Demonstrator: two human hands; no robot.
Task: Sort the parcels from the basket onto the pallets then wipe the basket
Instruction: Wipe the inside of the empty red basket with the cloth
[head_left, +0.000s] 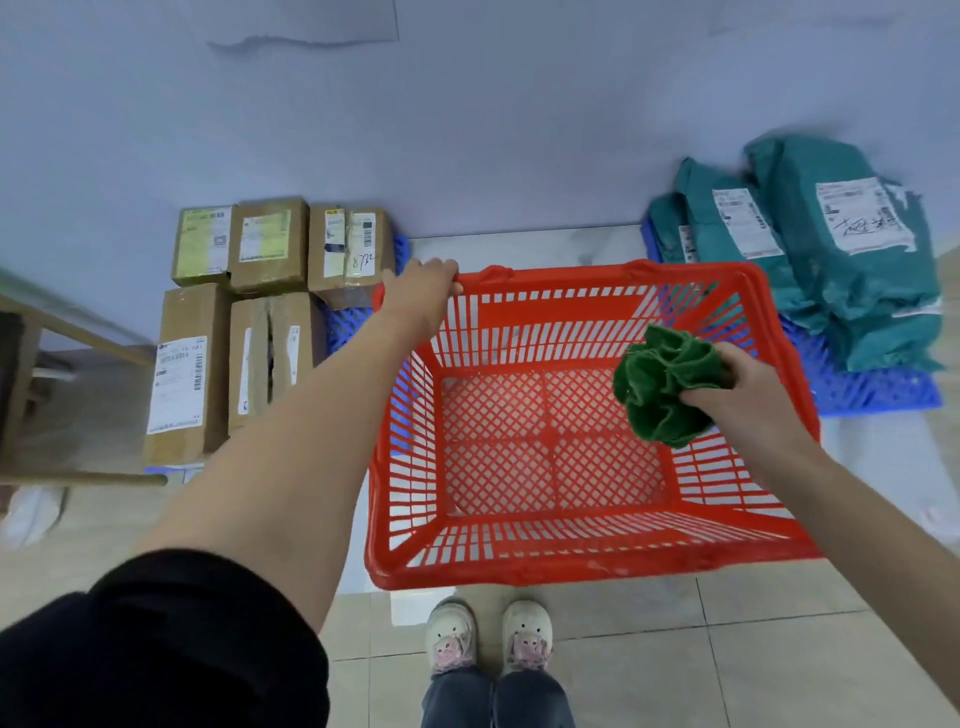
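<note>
Beige tiled floor (727, 649) under red basket (519, 564), left grip (423, 286) clasping rim, right grip (737, 384) clutching green cloth (660, 384).

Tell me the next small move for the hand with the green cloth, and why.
Probably lower the right hand so the green cloth meets the floor of the red basket and start wiping. The basket holds no parcels, the cardboard boxes and teal bags already lie on the blue pallets, and the left hand grips the rim to steady it.
</note>
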